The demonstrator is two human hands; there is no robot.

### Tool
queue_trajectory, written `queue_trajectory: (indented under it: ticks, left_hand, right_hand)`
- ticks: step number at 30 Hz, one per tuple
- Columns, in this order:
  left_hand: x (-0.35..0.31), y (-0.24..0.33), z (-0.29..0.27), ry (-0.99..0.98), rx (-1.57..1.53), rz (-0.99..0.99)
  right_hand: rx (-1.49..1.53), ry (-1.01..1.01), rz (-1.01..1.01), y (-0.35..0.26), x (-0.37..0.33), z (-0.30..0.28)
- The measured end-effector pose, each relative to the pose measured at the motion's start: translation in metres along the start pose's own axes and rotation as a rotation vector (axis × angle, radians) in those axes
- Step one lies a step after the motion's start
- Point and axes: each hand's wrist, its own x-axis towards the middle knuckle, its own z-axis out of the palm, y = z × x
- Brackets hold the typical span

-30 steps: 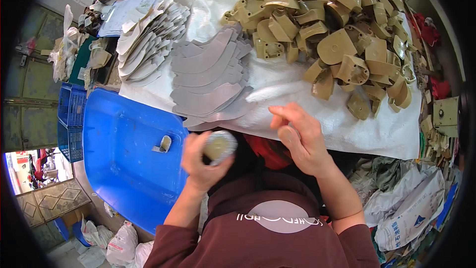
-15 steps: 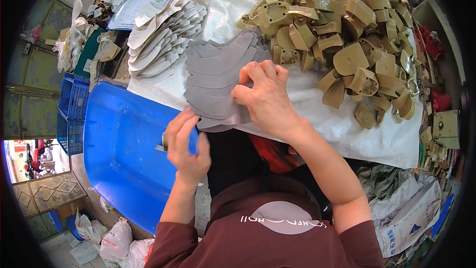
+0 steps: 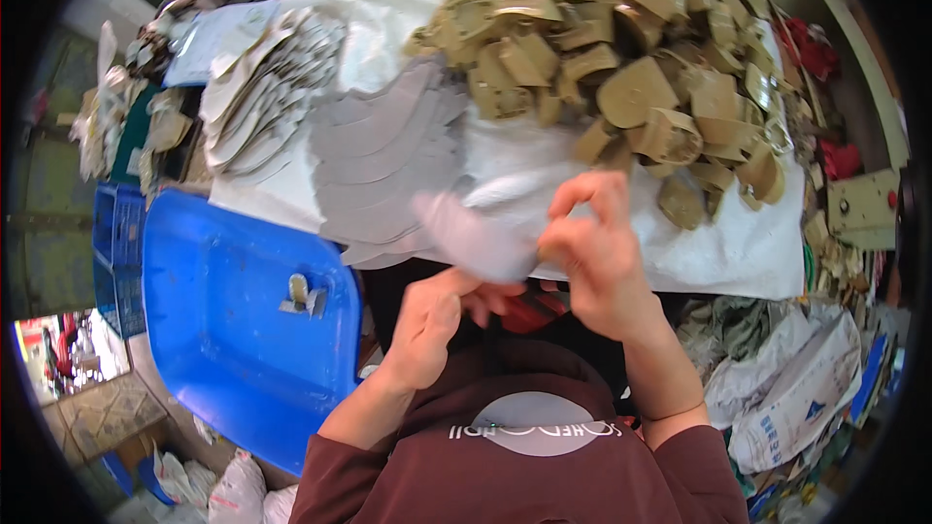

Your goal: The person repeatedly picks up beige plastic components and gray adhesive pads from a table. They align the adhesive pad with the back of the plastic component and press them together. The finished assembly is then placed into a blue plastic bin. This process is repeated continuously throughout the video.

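A curved, flat grey piece (image 3: 476, 238), smeared by motion, hangs in front of me at the table's near edge. My right hand (image 3: 597, 257) pinches its right end between thumb and fingers. My left hand (image 3: 432, 320) is at the lower edge of that piece, its fingers curled and partly blurred; what they grip is hidden. Just beyond, similar grey pieces (image 3: 383, 150) lie fanned in overlapping rows on the white sheet (image 3: 641, 247). To their left is a stack of paler curved pieces (image 3: 262, 97).
Tan heel-shaped plastic parts (image 3: 636, 92) are heaped on the sheet at the back right. On the left stands a blue tub (image 3: 223, 359) holding a small tan-and-grey part (image 3: 301, 291). Blue crates (image 3: 116, 247) stand beyond it. White sacks (image 3: 796, 388) lie at lower right.
My right hand has moved right and down from the fanned grey pieces, now with one piece in it. My left hand has shifted right and down toward it. The view has shifted somewhat.
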Motion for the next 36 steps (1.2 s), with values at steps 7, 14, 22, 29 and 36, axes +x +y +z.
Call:
queue_trajectory:
  ticks: [7,14,22,29,36]
  left_hand:
    - [0.029,-0.011,0.047,0.038,-0.545,-0.315]
    - [0.038,-0.017,0.058,0.031,-0.499,-0.286]
    - [0.034,-0.021,0.05,0.01,-0.492,-0.242]
    - [0.035,-0.024,0.068,0.134,-0.433,-0.18]
    - [0.035,-0.029,0.053,0.141,-0.457,-0.121]
  right_hand:
    - [-0.494,0.26,0.275,0.044,-0.057,-0.056]
    - [-0.575,0.267,0.507,0.045,-0.062,-0.06]
    - [-0.462,0.29,0.507,0.021,-0.094,-0.083]
    - [-0.191,0.359,0.146,0.011,-0.065,-0.056]
    - [-0.446,0.485,0.274,0.045,-0.072,-0.058]
